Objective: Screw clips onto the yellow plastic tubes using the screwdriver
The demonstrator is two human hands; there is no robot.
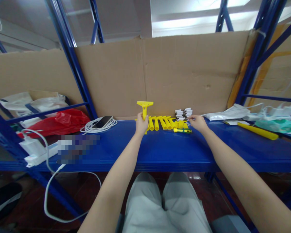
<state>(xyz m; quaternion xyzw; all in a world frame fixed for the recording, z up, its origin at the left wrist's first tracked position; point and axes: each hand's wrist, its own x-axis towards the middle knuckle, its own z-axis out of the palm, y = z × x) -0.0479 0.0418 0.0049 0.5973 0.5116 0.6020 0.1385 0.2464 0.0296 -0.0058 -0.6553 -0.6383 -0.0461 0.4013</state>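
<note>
In the left hand (pixel 141 124), an upright yellow T-headed scraper (pixel 145 108)

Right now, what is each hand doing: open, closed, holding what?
Left hand: closed around the handle of a yellow scraper, held upright.
Right hand: fingertips at the stack of small packets; grip cannot be told.

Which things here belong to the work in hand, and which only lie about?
In hand: yellow scraper held upright by left hand; row of yellow scraper handles; stack of small packets touched by right hand; screwdriver.

Lying about: phone on white cable; red bag; charger.
</note>
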